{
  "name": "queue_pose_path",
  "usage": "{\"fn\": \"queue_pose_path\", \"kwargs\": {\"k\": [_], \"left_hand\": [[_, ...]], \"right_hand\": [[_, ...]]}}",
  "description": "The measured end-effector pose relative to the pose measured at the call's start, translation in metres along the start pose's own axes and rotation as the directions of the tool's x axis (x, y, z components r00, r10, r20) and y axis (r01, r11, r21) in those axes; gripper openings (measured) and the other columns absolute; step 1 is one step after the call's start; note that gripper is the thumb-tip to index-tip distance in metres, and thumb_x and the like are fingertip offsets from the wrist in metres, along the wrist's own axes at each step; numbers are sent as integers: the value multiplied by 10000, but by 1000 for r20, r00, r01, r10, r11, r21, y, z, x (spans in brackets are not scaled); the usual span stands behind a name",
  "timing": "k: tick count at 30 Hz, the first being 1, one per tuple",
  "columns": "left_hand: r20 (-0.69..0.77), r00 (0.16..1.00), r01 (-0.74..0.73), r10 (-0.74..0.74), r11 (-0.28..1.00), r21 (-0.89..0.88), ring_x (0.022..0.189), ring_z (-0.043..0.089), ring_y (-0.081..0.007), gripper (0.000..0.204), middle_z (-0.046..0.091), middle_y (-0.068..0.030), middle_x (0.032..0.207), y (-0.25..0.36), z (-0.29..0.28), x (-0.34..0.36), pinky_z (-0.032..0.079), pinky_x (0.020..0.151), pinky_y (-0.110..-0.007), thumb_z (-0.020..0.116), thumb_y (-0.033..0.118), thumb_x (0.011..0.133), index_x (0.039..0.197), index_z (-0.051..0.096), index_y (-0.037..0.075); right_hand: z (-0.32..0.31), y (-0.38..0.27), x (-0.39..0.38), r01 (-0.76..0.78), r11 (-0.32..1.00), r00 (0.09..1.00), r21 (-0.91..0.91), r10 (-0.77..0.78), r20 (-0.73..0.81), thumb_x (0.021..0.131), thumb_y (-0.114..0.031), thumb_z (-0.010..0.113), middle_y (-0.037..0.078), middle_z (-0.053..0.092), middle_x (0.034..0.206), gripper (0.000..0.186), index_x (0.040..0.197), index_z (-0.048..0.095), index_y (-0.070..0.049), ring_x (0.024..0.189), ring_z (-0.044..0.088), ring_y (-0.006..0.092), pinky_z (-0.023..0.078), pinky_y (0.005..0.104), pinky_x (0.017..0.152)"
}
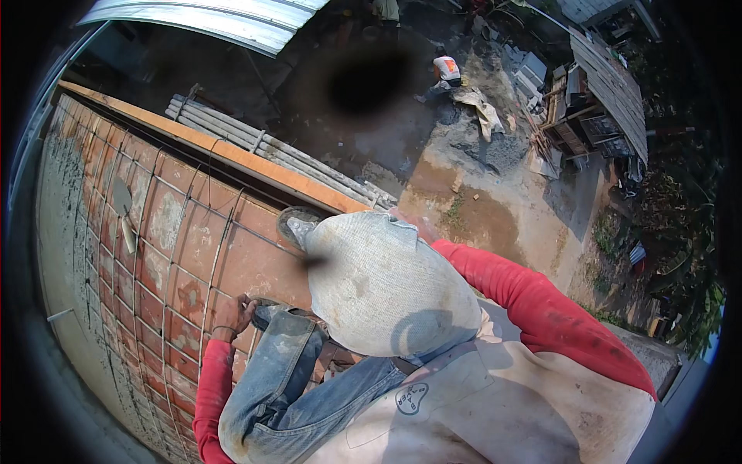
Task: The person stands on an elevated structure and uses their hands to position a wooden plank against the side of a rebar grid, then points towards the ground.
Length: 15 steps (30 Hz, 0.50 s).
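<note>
My left hand (230,315) is low on a grid of steel rods (182,213), beside my left shoe (267,309). Its fingers look curled in, but what they grip is too small to make out. Behind my bent knee, only a pinkish sliver of my right hand (417,226) shows beyond the red sleeve; its fingers are hidden. The rods cross above reddish, stained panels (199,236). Farther left, a trowel (124,199) with a rounded grey blade and pale handle lies on the grid, apart from both hands. My other shoe (297,224) rests near the panels' outer edge.
An orange-brown board (224,151) edges the panels, with a drop beyond. Below lies a bundle of grey poles (270,147). A grey cement-like strip (66,201) runs along the left. On the ground, a person (447,71) crouches near a grey heap (491,147); a wooden shed (599,116) stands right.
</note>
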<state>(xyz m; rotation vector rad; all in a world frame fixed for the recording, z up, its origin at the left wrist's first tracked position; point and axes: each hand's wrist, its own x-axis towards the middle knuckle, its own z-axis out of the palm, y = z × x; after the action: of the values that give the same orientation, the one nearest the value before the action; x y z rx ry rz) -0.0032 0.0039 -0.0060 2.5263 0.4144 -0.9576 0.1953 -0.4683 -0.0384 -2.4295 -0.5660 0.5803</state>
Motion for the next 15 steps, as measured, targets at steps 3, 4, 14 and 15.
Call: {"fn": "queue_pose_path", "kwargs": {"k": [3,4,14,15], "left_hand": [[-7,1000,2,-2,1000,-7,811,683,-394,367,689,-222,789,2,0,-1,526,728,-486,636,408,909,965,699,51],[-6,1000,2,-2,1000,-8,811,683,-394,367,689,-222,789,2,-1,-1,526,728,-486,636,408,909,965,699,51],[14,1000,8,-8,1000,-10,806,685,-396,363,685,-230,783,7,-6,-2,527,717,-484,645,410,907,974,699,57],[26,999,20,-20,1000,-11,801,685,-395,365,686,-226,777,9,-8,-2,527,713,-483,645,413,907,976,698,58]], "right_hand": [[-6,-6,2,-49,999,996,18,47,71,872,-497,638,201,670,1094,581,1240,510,-67,950,666,412,527,527,801],[-8,-8,2,-49,999,996,18,48,71,872,-497,638,201,670,1094,581,1240,510,-67,950,666,412,527,527,801],[-13,-11,1,-56,998,995,3,55,80,870,-473,646,207,667,1098,566,1248,506,-75,964,662,409,525,518,805],[-16,-14,2,-94,996,986,1,93,135,869,-467,649,206,668,1095,563,1248,507,-75,967,661,408,525,517,807]]}}
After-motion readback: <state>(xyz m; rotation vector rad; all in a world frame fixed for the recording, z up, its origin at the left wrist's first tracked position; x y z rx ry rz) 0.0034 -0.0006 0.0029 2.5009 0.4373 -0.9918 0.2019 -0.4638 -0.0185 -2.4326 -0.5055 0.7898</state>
